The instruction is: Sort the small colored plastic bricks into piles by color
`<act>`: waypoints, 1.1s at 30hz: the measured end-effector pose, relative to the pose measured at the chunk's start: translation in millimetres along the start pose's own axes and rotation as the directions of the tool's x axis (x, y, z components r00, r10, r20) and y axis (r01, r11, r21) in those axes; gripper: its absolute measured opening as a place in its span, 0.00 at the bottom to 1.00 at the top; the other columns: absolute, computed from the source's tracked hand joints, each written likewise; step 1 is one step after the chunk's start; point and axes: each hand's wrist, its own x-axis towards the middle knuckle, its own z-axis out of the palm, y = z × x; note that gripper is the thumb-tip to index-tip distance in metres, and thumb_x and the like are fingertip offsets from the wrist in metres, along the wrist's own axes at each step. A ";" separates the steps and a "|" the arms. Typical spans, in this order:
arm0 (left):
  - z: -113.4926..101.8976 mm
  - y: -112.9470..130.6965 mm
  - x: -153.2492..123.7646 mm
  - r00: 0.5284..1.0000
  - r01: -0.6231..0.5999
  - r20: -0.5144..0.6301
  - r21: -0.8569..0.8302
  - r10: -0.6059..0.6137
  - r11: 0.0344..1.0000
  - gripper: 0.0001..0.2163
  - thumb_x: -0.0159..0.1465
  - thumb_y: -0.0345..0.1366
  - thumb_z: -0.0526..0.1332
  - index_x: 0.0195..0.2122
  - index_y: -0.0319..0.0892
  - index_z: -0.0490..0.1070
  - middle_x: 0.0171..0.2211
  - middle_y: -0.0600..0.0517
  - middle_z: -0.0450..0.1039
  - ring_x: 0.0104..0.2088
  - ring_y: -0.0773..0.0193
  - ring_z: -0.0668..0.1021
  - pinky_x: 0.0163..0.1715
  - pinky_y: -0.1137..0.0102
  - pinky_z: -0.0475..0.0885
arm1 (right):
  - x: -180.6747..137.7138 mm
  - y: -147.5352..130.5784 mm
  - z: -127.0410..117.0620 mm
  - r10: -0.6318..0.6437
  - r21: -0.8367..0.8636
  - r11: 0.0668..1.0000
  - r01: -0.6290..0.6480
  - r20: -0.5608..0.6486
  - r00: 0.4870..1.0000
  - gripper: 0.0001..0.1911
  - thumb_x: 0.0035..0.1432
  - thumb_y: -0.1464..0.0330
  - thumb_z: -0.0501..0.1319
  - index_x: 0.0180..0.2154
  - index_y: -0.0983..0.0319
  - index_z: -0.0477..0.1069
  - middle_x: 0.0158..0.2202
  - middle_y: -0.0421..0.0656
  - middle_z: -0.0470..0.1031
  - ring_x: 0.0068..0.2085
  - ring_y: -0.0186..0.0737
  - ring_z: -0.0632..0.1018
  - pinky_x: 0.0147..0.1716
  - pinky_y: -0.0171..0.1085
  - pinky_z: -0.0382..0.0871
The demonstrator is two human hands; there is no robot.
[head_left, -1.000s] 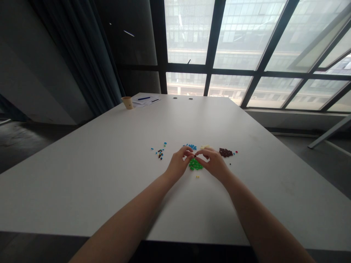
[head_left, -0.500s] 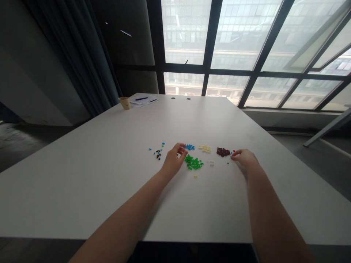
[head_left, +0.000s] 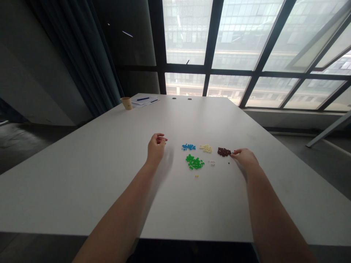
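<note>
My left hand (head_left: 156, 148) hovers over the table left of the piles, its fingers loosely curled and apart, with nothing visible in them. It hides the small group of mixed pieces behind it. My right hand (head_left: 244, 157) rests at the right end of the row, fingertips pinched together at the table; whatever they hold is too small to make out. Beside those fingertips lies a pile of dark brown toy bricks (head_left: 224, 152). Further left are cream bricks (head_left: 206, 148), blue bricks (head_left: 188, 147) and a larger heap of green bricks (head_left: 194, 162).
Some pale pink pieces (head_left: 212, 163), yellow pieces (head_left: 196, 176) and a tiny black piece (head_left: 229, 163) lie nearer me on the white table (head_left: 208, 212). At the far left stand a paper cup (head_left: 127, 103) and papers (head_left: 141, 103) with pens on them.
My left hand has moved left and away from the blue and green piles, now covering the mixed pieces. My right hand stays at nearly the same spot by the brown bricks.
</note>
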 end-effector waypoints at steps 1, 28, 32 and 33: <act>-4.0 -5.2 6.6 0.999 0.035 -0.040 -0.019 -0.036 0.999 0.07 0.55 0.33 0.53 0.36 0.41 0.64 0.29 0.51 0.71 0.28 0.67 0.73 0.30 0.71 0.67 | -0.4 -0.6 -0.6 0.004 -0.005 1.000 -0.004 -0.014 1.000 0.11 0.44 0.62 0.62 0.32 0.58 0.75 0.32 0.46 0.75 0.34 0.44 0.75 0.27 0.35 0.63; 11.6 5.3 -17.8 0.937 -0.274 0.295 0.285 0.188 0.919 0.06 0.59 0.34 0.52 0.32 0.41 0.68 0.31 0.50 0.71 0.31 0.65 0.72 0.33 0.70 0.66 | -46.4 -56.0 -2.1 -0.399 0.281 0.834 0.475 -0.288 0.870 0.14 0.51 0.61 0.55 0.31 0.63 0.74 0.16 0.38 0.64 0.21 0.33 0.66 0.23 0.32 0.57; 27.1 30.0 -45.9 0.882 -0.290 0.410 0.082 0.233 0.953 0.07 0.59 0.36 0.53 0.33 0.42 0.69 0.32 0.52 0.72 0.33 0.67 0.73 0.34 0.72 0.67 | -76.9 -85.3 10.4 -0.660 0.392 0.540 0.745 -0.351 0.664 0.11 0.53 0.63 0.56 0.34 0.61 0.74 0.21 0.38 0.65 0.23 0.32 0.64 0.25 0.32 0.58; 28.8 34.1 -51.0 0.871 -0.282 0.431 0.043 0.236 0.959 0.06 0.59 0.36 0.54 0.33 0.42 0.68 0.32 0.52 0.72 0.33 0.67 0.73 0.34 0.72 0.67 | -82.5 -89.9 13.0 -0.703 0.402 0.480 0.780 -0.356 0.616 0.10 0.53 0.64 0.57 0.34 0.61 0.74 0.22 0.38 0.65 0.23 0.32 0.64 0.26 0.32 0.58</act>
